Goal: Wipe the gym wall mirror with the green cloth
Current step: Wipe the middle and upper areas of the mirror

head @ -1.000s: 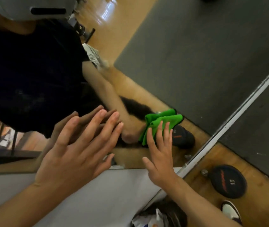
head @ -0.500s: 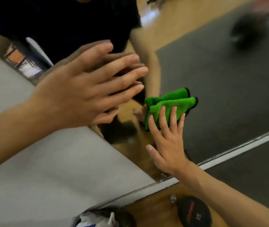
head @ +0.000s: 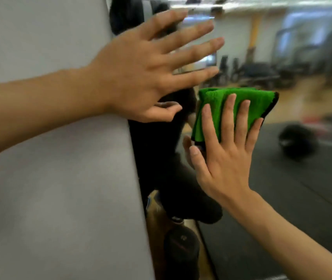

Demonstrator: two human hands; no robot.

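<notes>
The folded green cloth [head: 262, 104], edged in black, lies pressed flat against the wall mirror [head: 282, 188], which reflects a blurred gym.

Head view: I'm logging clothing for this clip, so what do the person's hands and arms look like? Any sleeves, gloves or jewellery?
The left hand and right hand are bare, with no gloves, rings or watch showing. The nails look short and unpainted. The left forearm and right forearm are uncovered to the frame edge, with no sleeve, band or marking in view.
</notes>
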